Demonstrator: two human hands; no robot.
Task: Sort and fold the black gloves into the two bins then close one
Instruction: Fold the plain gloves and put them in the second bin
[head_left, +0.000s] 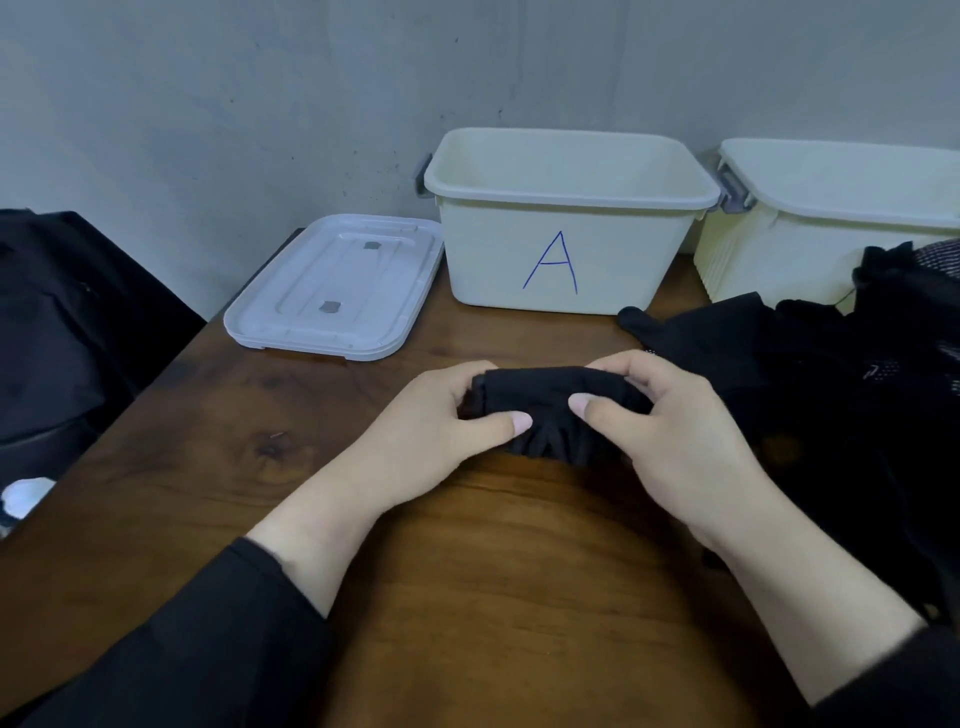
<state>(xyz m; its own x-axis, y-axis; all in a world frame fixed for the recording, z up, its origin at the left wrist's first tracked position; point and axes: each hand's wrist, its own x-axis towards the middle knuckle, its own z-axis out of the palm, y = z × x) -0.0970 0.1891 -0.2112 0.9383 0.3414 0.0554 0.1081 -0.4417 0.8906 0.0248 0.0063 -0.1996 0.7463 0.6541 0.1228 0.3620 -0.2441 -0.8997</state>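
Both hands, left (441, 415) and right (660, 421), pinch a bunched black glove (556, 410) on the table (467, 571) before bin A (566, 218). The fold could spring open if either thumb eases. The second bin (831, 208) is cut off; the glove pile (831, 364) blurs together

Both hands meet close together low over the surface (467, 597), left hand (441, 431) and right hand (670, 441) each pinching the folded glove (550, 405), thumbs on top, forearms angling inward in black sleeves.
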